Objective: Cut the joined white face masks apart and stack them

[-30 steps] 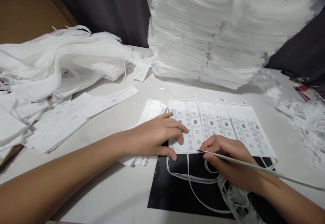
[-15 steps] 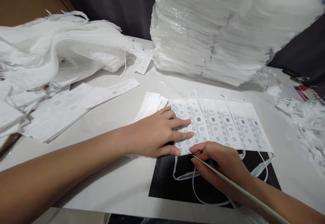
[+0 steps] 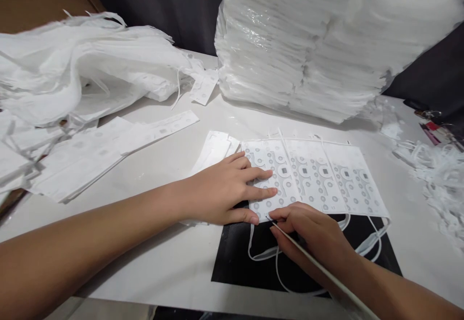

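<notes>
A white die-cut sheet [image 3: 326, 175] printed with grey rings and small dark squares lies flat, its near edge over a black mat [image 3: 239, 267]. My left hand [image 3: 228, 192] presses flat on the sheet's left end, fingers spread. My right hand [image 3: 313, 235] grips a thin white pointed stick [image 3: 319, 267] like a pen, its tip touching the sheet's near edge beside my left thumb. Loose white trim strips [image 3: 275, 257] curl over the mat below the sheet.
A tall wrapped stack of white sheets [image 3: 311, 44] stands behind. A heap of white waste film [image 3: 79, 68] and flat strips [image 3: 108, 151] fill the left. A small pile of cut pieces [image 3: 215, 148] lies beside my left hand. Shredded trim [image 3: 438, 175] is at the right.
My right hand slid left along the sheet's near edge with the stick, ending beside my left thumb. My left hand's fingers straightened flat. The view shifted slightly.
</notes>
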Motion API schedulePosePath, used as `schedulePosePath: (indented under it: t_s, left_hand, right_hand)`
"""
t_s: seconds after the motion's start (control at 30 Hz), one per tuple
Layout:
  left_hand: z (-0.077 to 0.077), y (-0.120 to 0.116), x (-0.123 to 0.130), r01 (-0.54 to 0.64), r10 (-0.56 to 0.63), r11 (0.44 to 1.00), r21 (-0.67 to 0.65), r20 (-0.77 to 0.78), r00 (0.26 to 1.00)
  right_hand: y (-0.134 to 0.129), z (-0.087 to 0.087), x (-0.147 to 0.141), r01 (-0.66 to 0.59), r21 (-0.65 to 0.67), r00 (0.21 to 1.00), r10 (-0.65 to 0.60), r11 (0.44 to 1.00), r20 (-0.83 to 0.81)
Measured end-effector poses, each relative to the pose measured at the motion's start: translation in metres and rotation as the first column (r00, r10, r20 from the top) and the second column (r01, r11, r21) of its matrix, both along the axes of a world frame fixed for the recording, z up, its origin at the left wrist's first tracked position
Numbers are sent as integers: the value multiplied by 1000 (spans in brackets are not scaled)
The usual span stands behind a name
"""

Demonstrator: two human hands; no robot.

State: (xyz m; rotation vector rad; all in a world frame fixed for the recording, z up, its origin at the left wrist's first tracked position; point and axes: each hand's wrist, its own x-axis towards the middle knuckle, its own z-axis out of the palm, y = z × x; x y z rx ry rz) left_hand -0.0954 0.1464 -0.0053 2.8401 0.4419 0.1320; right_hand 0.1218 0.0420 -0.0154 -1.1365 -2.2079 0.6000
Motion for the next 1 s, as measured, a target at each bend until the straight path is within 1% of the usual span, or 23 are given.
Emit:
schedulePosePath:
  t_s: [0.07, 0.13, 0.23, 0.3, 0.37, 0.47, 0.6, 0.73, 0.8, 0.9, 1.0]
  left_hand:
    - [0, 0, 0, 3, -3, 1000, 3, 1, 1000]
    - [0, 0, 1, 3, -3, 1000, 6, -3, 1000]
    - [0, 0, 2, 4, -4, 1000, 7, -7, 1000]
    - [-1, 0, 1, 4, -4, 1000, 8, -3, 1000]
    - [-1, 0, 1, 5, -5, 1000, 11, 4, 1000]
    - [-1, -1, 0, 6, -6, 1000, 15, 5, 1000]
    - [-1, 0, 0, 9, -9, 1000, 18, 5, 1000]
    - [-2, 1, 0, 15, -15, 1000, 23, 8, 1000]
    - [0, 0, 0, 16, -16, 999, 33, 5, 1000]
    - [7, -1, -1, 14, -13, 999, 35, -9, 1000]
    - [18, -2, -4, -4, 4, 1000, 3, -35, 999]
  right_hand:
    - [-2, 1, -2, -16, 54, 997, 11, 998, 81]
    - [-4, 3, -4, -45, 147, 988, 23, 988, 150]
    - [-8, 4, -7, -98, 311, 977, 31, 945, 213]
    - [-9, 3, -8, -128, 371, 967, 33, 920, 252]
    - [-9, 3, -9, -157, 401, 958, 40, 903, 285]
    - [-7, 3, -9, -179, 429, 949, 41, 886, 313]
    - [-5, 4, -8, -209, 429, 942, 63, 879, 329]
    - [-4, 4, -8, -219, 402, 944, 90, 889, 316]
    - [-3, 3, -5, -211, 372, 947, 95, 904, 307]
    - [0, 0, 4, -156, 330, 956, 58, 931, 286]
    - [3, 0, 17, -6, 331, 972, -72, 943, 223]
